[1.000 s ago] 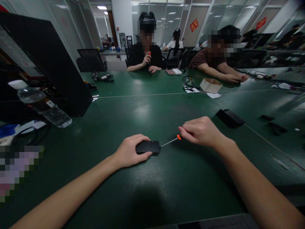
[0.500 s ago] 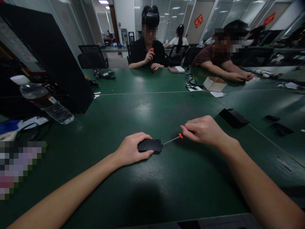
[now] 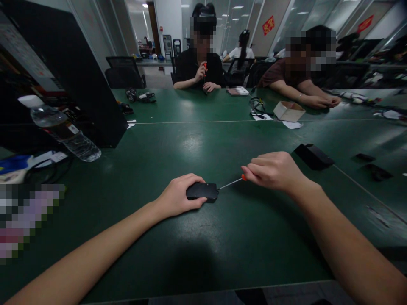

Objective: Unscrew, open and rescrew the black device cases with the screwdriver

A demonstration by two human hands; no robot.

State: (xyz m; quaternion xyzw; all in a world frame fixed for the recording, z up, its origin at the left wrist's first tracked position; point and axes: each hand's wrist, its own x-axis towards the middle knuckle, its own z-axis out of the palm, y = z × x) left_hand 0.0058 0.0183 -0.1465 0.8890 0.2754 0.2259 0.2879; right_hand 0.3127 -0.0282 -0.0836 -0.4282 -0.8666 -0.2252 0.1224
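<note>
A small black box (image 3: 201, 192) lies on the green table (image 3: 152, 254), with my left hand (image 3: 181, 195) wrapped round its left part, thumb on the near side and fingers on the far side. To the right, my right hand (image 3: 270, 170) is closed round the orange handle of a screwdriver (image 3: 231, 183); most of the handle is hidden in the fist. The thin metal shaft slants down to the left, and its tip meets the right end of the box.
At the left stand a large black case (image 3: 73, 63) and a leaning water bottle (image 3: 63, 129). Another black box (image 3: 313, 156) lies to the right, with an open carton (image 3: 288, 111) behind it. Two people sit across the table, one holding an orange-handled tool (image 3: 205, 67).
The whole view has shifted slightly. The fingers of my right hand sit a little differently on the orange handle, which shows less. Both hands keep their holds.
</note>
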